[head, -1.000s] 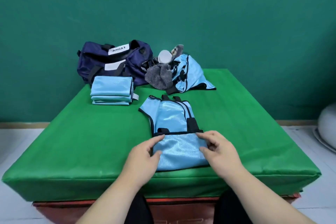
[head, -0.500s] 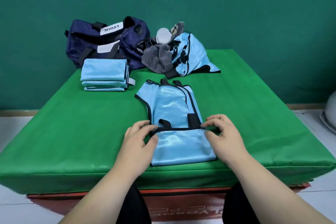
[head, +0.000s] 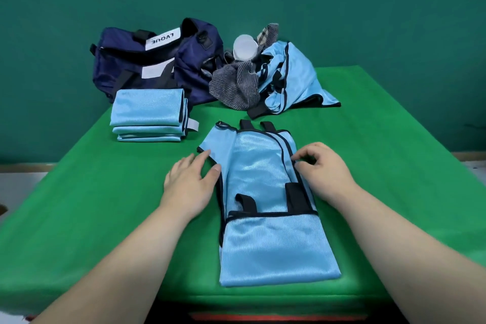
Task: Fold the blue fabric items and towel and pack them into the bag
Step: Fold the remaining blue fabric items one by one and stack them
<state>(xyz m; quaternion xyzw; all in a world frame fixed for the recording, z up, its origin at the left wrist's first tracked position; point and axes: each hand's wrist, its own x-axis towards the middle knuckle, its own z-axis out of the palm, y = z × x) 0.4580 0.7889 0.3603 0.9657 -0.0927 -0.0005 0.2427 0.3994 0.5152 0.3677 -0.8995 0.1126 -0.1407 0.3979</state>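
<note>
So the shiny ribbed blue vest (head: 265, 187) lies flat in the middle of the tabletop (head: 92, 192), running toward 6 o'clock. It's a slick, satiny fabric with black piping and stubby black straps, and its near end is doubled up into a neat rectangle. The left hand (head: 190, 181) rests flat on the padded green cover, fingers (head: 202, 158) straight and together, tips just touching the vest's left edge. The right hand (head: 323, 168) has its fingers curled, pinching the black trim on the right edge.

At 10 o'clock there's a folded stack (head: 148, 110) of the same blue stuff, squared off. Behind it at 11 sits the slouchy navy bag (head: 157, 60). Around 12 is a rumpled grey striped towel (head: 235, 84) with a white round tub (head: 246, 47) against it. A crumpled blue piece (head: 292, 79) sits at 1.
</note>
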